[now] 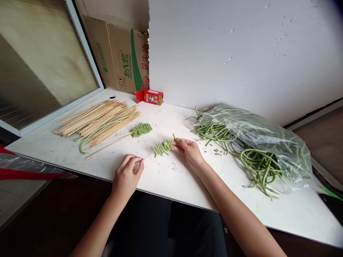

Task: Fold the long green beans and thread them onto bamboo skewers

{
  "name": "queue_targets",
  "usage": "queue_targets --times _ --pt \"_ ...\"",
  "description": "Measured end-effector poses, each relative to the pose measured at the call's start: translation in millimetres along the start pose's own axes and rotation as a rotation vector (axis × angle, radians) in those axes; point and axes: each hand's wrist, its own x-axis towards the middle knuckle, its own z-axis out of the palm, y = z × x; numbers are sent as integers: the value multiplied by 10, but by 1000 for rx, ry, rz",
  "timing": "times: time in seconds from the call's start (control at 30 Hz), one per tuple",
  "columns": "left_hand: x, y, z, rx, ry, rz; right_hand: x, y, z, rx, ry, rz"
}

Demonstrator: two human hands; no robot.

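My left hand [128, 172] pinches the lower left end of a thin wooden skewer [149, 155]. Several short green bean pieces [162, 147] are threaded crosswise along that skewer. At its other end, my right hand [188, 150] is closed on a short bean piece [175, 139] by the tip. Behind them on the white table [171, 178] lies a filled skewer of bean pieces [141, 130], its bare stick pointing left. A large pile of bare skewers [93, 117] lies at the left, with long green beans [107, 125] across it.
A clear plastic bag [257, 132] of long beans lies at the right, with loose beans [264, 166] spilling out. Small bean scraps [217, 152] lie beside it. A red box [153, 97] and a cardboard carton [120, 57] stand at the back. A framed glass panel [45, 57] is at the left.
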Motion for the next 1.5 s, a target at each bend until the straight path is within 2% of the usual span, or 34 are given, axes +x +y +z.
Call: queue_targets --times 0.83,1.2,1.5 --pt "27 26 -21 -13 4 1 -31 -22 -3 -231 -20 -113" --pt "25 8 -32 -20 -16 0 -29 -113 -65 -235 -104 -35" --pt "4 -31 -30 2 -29 28 -49 -121 -42 -236 -105 -67"
